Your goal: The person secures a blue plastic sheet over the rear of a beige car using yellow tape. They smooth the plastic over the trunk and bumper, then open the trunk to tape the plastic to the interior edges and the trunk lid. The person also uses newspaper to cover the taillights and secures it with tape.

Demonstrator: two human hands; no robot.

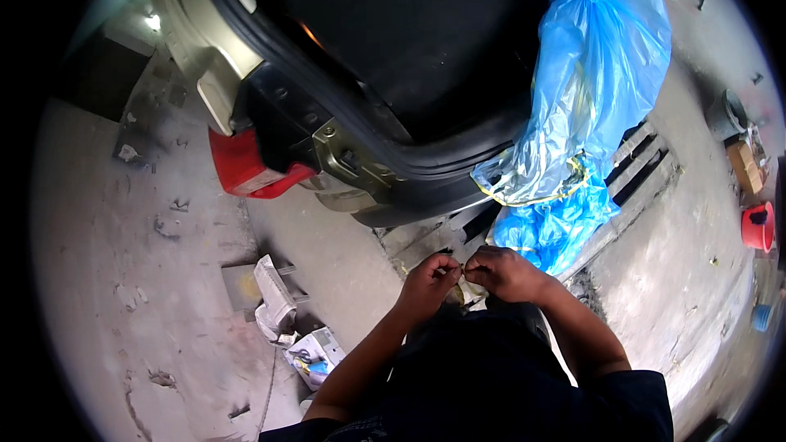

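In the head view, both hands meet at the lower middle, in front of my dark shirt. My left hand (430,280) and my right hand (505,272) pinch something very small between their fingertips; it is too small to name. Just beyond my right hand lies crumpled blue plastic sheeting (546,236). Above it hangs a large, translucent blue plastic bag (599,67), gathered near its top, beside the open rear of a car. The car's black rubber seal (344,113) curves round the dark opening, and a red tail light (245,166) sits at its left corner.
A slatted wooden pallet (638,178) lies on the concrete floor under the bag. To the lower left stand a white box (316,353) holding scissors and a bundle wrapped in paper (274,294). A red bucket (758,227), a cardboard box (744,166) and a grey bucket (727,115) are at the right.
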